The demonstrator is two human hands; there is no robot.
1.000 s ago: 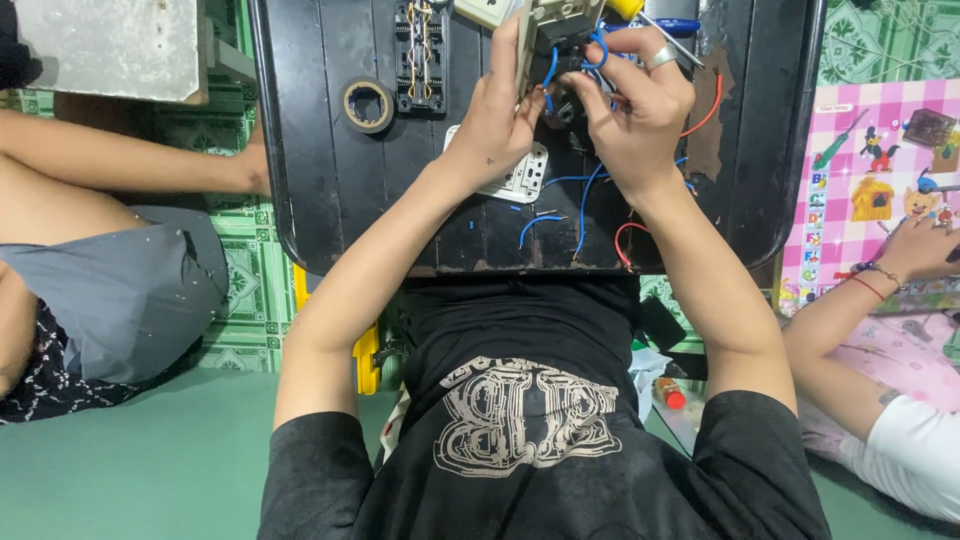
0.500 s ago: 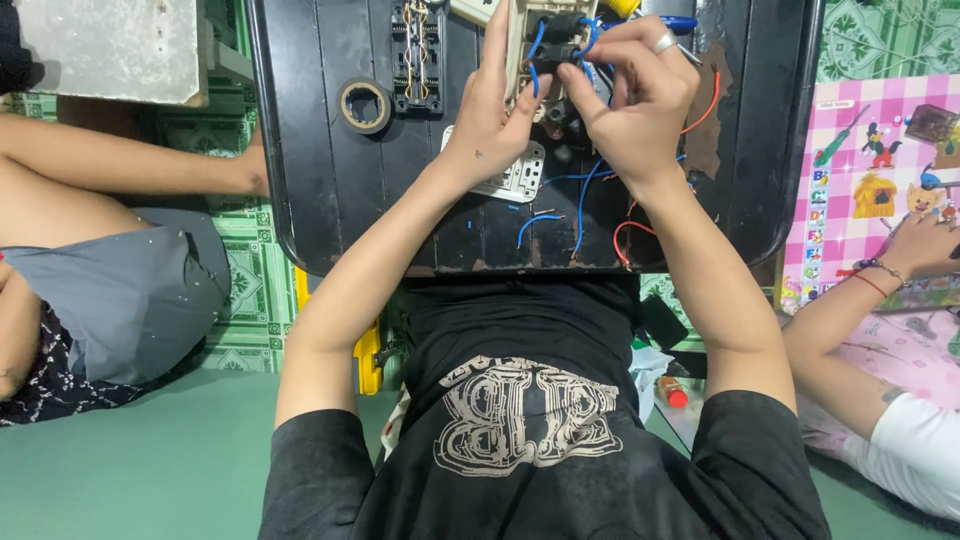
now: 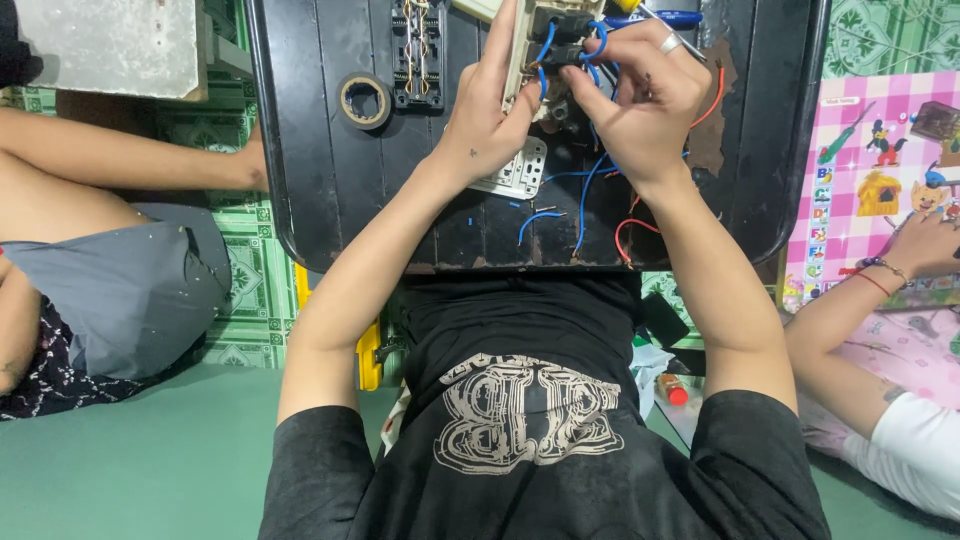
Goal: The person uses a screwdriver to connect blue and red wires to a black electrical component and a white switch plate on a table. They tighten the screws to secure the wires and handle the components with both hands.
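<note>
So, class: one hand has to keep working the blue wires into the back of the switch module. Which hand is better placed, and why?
Right. The right hand has its fingers pinched at the blue wires on the switch module, while the left hand grips the module's side, steadying it.

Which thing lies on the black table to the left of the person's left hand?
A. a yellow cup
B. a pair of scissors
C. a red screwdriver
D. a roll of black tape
D: the roll of black tape lies flat on the black table, left of the left hand, not touching it.
</note>
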